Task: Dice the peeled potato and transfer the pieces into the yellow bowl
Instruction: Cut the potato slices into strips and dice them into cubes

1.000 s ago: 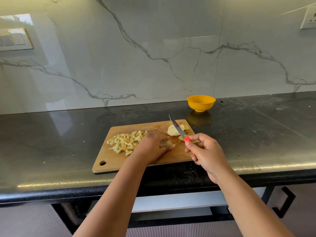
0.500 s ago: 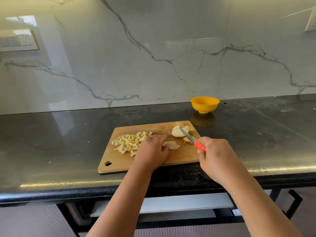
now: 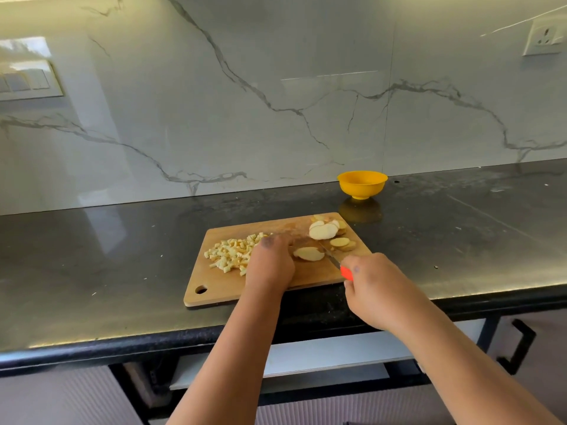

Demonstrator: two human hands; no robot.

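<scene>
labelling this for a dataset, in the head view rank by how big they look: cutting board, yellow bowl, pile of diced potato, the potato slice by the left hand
1. cutting board
2. pile of diced potato
3. yellow bowl, close to the pile in apparent size, and it sits farther from the camera, so this order is unsure
4. potato slice beside the left hand
</scene>
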